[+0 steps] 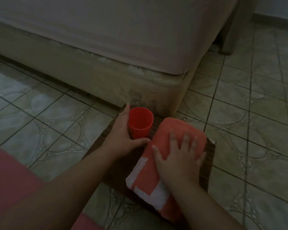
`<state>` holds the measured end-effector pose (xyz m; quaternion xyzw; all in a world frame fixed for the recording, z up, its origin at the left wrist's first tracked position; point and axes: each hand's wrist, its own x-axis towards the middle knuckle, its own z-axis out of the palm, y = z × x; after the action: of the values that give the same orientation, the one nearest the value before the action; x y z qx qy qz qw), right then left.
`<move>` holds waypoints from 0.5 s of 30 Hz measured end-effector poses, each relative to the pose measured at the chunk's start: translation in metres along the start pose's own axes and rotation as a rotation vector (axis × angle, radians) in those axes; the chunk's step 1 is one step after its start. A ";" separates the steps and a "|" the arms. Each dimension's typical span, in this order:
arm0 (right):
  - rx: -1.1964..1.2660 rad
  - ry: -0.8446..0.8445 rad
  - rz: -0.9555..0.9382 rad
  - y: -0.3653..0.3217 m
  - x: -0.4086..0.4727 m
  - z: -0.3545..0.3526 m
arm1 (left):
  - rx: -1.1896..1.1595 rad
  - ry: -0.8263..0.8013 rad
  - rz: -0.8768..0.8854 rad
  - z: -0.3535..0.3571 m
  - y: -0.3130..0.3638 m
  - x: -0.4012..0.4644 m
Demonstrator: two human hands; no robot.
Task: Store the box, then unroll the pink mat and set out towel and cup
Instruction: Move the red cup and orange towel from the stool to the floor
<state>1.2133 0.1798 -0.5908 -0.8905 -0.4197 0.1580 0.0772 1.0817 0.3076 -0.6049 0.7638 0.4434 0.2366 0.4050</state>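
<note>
A red plastic cup [140, 122] stands upright on a dark brown board [208, 165] lying on the tiled floor. My left hand [123, 135] wraps around the cup's left side and base, thumb in front of it. Beside the cup lies a folded orange towel with white patches [150, 178], angled across the board. My right hand [178, 156] rests flat on top of the towel with fingers spread. The pink mat [10, 178] shows at the lower left, spread on the floor under my left arm. No box is identifiable.
The corner of a bed [140, 47] with a pale sheet and worn base stands right behind the cup. Patterned floor tiles [256, 122] extend to the right and left. A wooden post [229, 39] stands at the upper right.
</note>
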 end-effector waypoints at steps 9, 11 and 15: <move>0.044 0.084 -0.134 -0.018 0.007 0.023 | -0.248 0.166 0.083 0.016 -0.019 0.001; 0.056 0.067 -0.133 -0.026 0.008 0.021 | -0.248 0.194 0.079 0.006 -0.019 0.001; 0.089 0.068 -0.138 -0.043 0.009 0.027 | -0.201 0.258 0.084 -0.020 -0.039 0.007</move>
<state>1.1783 0.2139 -0.6068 -0.8599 -0.4699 0.1403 0.1419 1.0517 0.3334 -0.6259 0.7005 0.4336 0.3924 0.4089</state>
